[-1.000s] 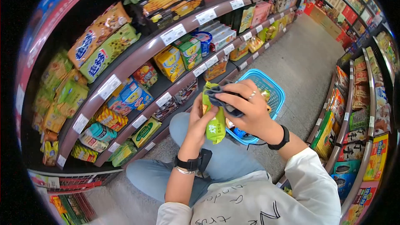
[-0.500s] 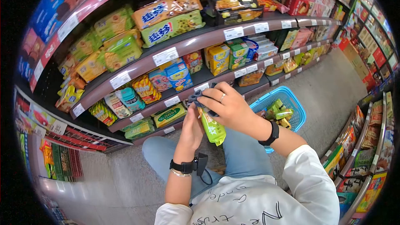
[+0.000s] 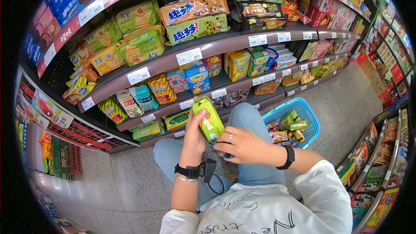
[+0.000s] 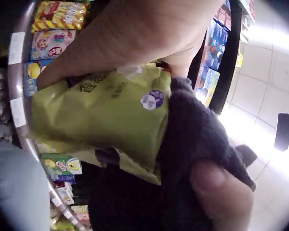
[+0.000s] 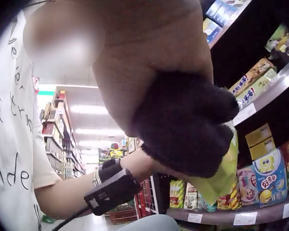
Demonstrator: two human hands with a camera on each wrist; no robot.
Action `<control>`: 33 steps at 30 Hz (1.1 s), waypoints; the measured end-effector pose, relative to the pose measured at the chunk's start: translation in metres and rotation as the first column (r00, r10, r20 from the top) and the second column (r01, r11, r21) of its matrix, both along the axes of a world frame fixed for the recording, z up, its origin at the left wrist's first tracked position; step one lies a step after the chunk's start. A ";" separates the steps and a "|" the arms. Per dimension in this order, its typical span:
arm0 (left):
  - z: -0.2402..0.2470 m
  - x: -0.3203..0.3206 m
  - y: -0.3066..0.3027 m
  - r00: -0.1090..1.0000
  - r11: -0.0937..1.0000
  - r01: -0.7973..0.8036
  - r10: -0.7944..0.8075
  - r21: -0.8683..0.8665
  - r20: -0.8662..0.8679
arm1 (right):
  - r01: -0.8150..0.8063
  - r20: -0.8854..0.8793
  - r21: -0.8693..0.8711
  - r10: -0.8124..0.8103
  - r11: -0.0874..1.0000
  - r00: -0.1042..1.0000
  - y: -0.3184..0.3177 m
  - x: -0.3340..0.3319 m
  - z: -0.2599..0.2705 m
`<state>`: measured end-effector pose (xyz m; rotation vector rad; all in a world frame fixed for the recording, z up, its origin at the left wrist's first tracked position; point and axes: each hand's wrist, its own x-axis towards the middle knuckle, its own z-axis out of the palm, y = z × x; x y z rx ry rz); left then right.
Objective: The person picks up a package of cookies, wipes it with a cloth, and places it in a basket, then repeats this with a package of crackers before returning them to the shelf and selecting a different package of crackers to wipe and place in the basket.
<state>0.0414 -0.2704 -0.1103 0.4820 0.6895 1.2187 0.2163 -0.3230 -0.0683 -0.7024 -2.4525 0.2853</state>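
Observation:
A green snack package (image 3: 209, 119) is gripped upright in the left hand (image 3: 194, 133), thumb across its front. The right hand (image 3: 239, 144) holds a dark grey cloth (image 3: 223, 152) against the package's lower end. Seen from the left wrist, the green package (image 4: 106, 108) lies beneath the left hand (image 4: 135, 36), and the cloth (image 4: 197, 130) touches its edge with a right fingertip on the fabric. In the right wrist view, the cloth (image 5: 188, 122) is bunched in the right hand (image 5: 149, 53), covering part of the green package (image 5: 216, 178).
Shelves of packaged biscuits with a price-tag rail (image 3: 164, 66) curve across the front. A blue basket (image 3: 313, 117) holding several snack packs stands on the floor beside the person's knee (image 3: 247, 119). Another snack shelf (image 3: 372, 160) is at the right.
The cloth and right hand have moved from the package's top to its lower end. The left hand now has the package more exposed, and the head view has turned toward the left shelves.

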 end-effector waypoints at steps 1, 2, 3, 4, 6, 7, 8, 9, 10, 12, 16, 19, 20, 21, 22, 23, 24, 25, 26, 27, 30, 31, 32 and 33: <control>0.002 0.000 0.001 1.000 0.999 -0.030 0.030 0.033 -0.002 | -0.022 -0.042 -0.088 0.019 0.996 0.999 -0.001 0.003 -0.002; 0.005 0.000 0.003 0.998 0.996 -0.062 0.062 0.066 -0.004 | 0.037 -0.104 -0.071 -0.044 0.997 0.994 0.000 0.007 -0.002; 0.019 0.001 0.001 0.997 0.996 -0.081 0.081 0.035 0.004 | 0.095 -0.165 -0.059 -0.103 0.994 0.981 0.002 0.010 0.004; 0.023 0.000 0.003 0.997 0.995 -0.083 0.083 0.063 0.001 | 0.152 -0.226 -0.051 -0.160 0.987 0.961 0.004 0.011 0.010; 0.032 0.000 0.009 0.996 0.989 -0.084 0.085 0.124 -0.005 | 0.292 -0.239 0.003 -0.282 0.957 0.929 0.011 0.010 0.021; 0.039 0.001 0.009 0.994 0.987 -0.100 0.104 0.123 -0.031 | 0.341 -0.238 0.035 -0.323 0.940 0.916 0.016 0.008 0.023; 0.042 0.001 0.009 0.991 0.983 -0.127 0.132 0.137 -0.031 | 0.388 -0.239 0.066 -0.363 0.919 0.901 0.021 0.004 0.026; 0.045 0.002 0.009 0.987 0.977 -0.153 0.159 0.151 -0.031 | 0.447 -0.170 0.037 -0.436 0.894 0.884 0.026 -0.003 0.036; 0.048 0.001 0.010 0.982 0.969 -0.180 0.188 0.169 -0.032 | 0.461 -0.133 0.003 -0.457 0.887 0.880 0.027 -0.007 0.043; 0.049 -0.006 0.008 0.983 0.965 -0.182 0.179 0.189 0.030 | 0.488 -0.058 -0.061 -0.491 0.871 0.869 0.031 -0.012 0.054; 0.050 -0.026 0.003 0.983 0.968 -0.118 0.081 0.222 0.167 | 0.414 -0.033 -0.063 -0.417 0.908 0.908 0.044 -0.015 0.067; 0.050 -0.041 0.005 0.976 0.974 -0.095 0.050 0.206 0.213 | 0.300 -0.088 -0.187 -0.320 0.935 0.943 0.055 -0.016 0.079; 0.051 -0.045 0.006 0.973 0.976 -0.100 0.055 0.195 0.223 | 0.257 -0.126 -0.217 -0.288 0.942 0.949 0.059 -0.017 0.080; 0.055 -0.048 0.005 0.970 0.969 -0.128 0.078 0.210 0.230 | 0.268 -0.124 -0.245 -0.304 0.932 0.945 0.063 -0.019 0.078; 0.062 -0.051 0.004 0.966 0.962 -0.156 0.101 0.225 0.239 | 0.252 -0.155 -0.250 -0.296 0.935 0.943 0.066 -0.021 0.076; 0.067 -0.054 0.005 0.961 0.953 -0.184 0.123 0.240 0.247 | 0.237 -0.185 -0.254 -0.288 0.938 0.940 0.068 -0.024 0.074; 0.068 -0.059 0.008 0.954 0.952 -0.190 0.122 0.240 0.272 | 0.222 -0.216 -0.259 -0.280 0.940 0.935 0.069 -0.027 0.073; 0.068 -0.066 0.012 0.947 0.951 -0.197 0.121 0.239 0.297 | 0.218 -0.221 -0.264 -0.279 0.939 0.934 0.071 -0.030 0.072; 0.069 -0.071 0.016 0.939 0.950 -0.204 0.121 0.238 0.322 | 0.210 -0.222 -0.285 -0.277 0.935 0.935 0.074 -0.036 0.073; 0.069 -0.074 0.019 0.955 0.934 -0.240 0.179 0.265 0.236 | 0.202 -0.221 -0.306 -0.275 0.930 0.936 0.077 -0.044 0.074; 0.075 -0.086 0.027 0.928 0.906 -0.332 0.263 0.263 0.264 | 0.206 -0.265 -0.256 -0.273 0.945 0.925 0.090 -0.073 0.066; 0.078 -0.092 0.029 0.921 0.902 -0.335 0.252 0.272 0.298 | 0.211 -0.276 -0.239 -0.275 0.948 0.921 0.097 -0.082 0.065; 0.081 -0.101 0.031 0.917 0.892 -0.360 0.285 0.272 0.279 | 0.216 -0.288 -0.220 -0.275 0.951 0.917 0.104 -0.092 0.066; 0.086 -0.109 0.031 0.912 0.882 -0.386 0.318 0.272 0.260 | 0.191 -0.328 -0.168 -0.237 0.967 0.914 0.111 -0.101 0.066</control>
